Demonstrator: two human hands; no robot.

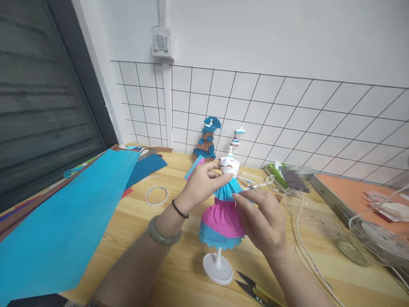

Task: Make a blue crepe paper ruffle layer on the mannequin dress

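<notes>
A miniature white dress form (227, 168) stands upright on a round white base (217, 268). It wears a gathered pink paper skirt (220, 219) with a scalloped blue hem. A gathered blue crepe paper strip (229, 189) sits at its waist, above the pink. My left hand (204, 183) has its thumb and fingers closed around the waist, at the upper edge of this strip. From the other side, my right hand (263, 217) pinches the strip's right edge, its fingers bent. The backs of my hands partly hide the paper between the fingertips.
Dark-bladed thread snips (252, 290) lie right of the base. Wide blue crepe paper (73, 217) covers the left side. A tape roll (156, 195) lies behind my left wrist. Other dressed forms (207, 138) stand at the wall. A white cable (302, 230) runs down the right.
</notes>
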